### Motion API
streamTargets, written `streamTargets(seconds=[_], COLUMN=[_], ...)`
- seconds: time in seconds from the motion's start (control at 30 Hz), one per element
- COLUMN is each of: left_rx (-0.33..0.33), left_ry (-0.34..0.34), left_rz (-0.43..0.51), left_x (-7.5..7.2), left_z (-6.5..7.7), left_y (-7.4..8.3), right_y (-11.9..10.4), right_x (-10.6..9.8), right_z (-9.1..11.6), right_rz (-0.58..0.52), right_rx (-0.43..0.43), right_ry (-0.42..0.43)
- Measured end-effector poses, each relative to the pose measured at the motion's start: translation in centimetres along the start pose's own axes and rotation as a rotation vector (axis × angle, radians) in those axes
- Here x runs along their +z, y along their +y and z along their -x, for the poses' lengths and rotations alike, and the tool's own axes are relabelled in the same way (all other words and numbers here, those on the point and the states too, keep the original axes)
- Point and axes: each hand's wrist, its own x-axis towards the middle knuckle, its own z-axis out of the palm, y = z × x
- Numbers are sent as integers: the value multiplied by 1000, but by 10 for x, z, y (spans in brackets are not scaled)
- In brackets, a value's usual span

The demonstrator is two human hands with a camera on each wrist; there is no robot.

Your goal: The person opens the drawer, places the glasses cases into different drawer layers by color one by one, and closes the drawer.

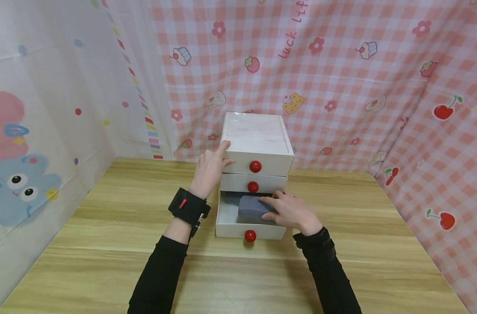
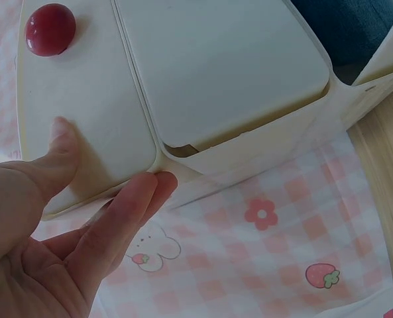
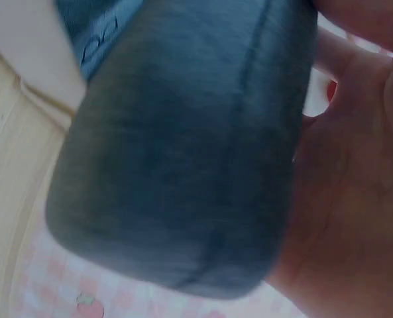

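A white cabinet (image 1: 258, 133) with three drawers and red knobs stands on the table, its bottom drawer (image 1: 230, 230) pulled out. My left hand (image 1: 208, 172) rests on the cabinet's upper left corner, thumb on the top drawer's front (image 2: 90, 86) and fairly straight fingers along the side. My right hand (image 1: 291, 210) holds a grey-blue glasses case (image 1: 251, 208), with thumb and fingers around its right end, in or just above the bottom drawer. Close up in the right wrist view, the glasses case (image 3: 176, 152) shows rounded corners and a seam; some fingers are out of frame.
Dark blue material with lettering (image 3: 107, 36) shows inside the bottom drawer. The wooden table (image 1: 117, 244) extends on both sides of the cabinet. A pink checked curtain (image 1: 332, 78) hangs close behind, and a white printed curtain (image 1: 46, 65) hangs at the left.
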Motion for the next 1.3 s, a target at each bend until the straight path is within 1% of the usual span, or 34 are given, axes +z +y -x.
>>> streamTargets(seconds=[0.17,0.37,0.53,0.67,0.77,1.0,1.17,1.3], left_rx=[-15,-20,-22,-21,-20,-20,-24,-36], left_ry=[-21,-35,-35,-29,-24,-28,-31,-48], left_rz=[-4,-16,-20,-25,-26,-21,-22,-16], left_x=[0,0,0,0,1,0,0,-1], left_z=[-1,-1,-1,-1,-1,-1,-1,-1], left_y=[-1,0,1,1,0,0,0,1], right_y=[-13,-27,-32,-33,-32,-30,-28,-26], right_x=[6,19,31,38,41,45,48,49], right_z=[-15,-29,-37,-42,-45,-50,-48,-43], right_rz=[84,145,138,128,106,51,54,95], right_rx=[-7,1,-12,-25,-21,-20,-63,-122], right_ry=[-3,-22,-28,12,34,25,83,147])
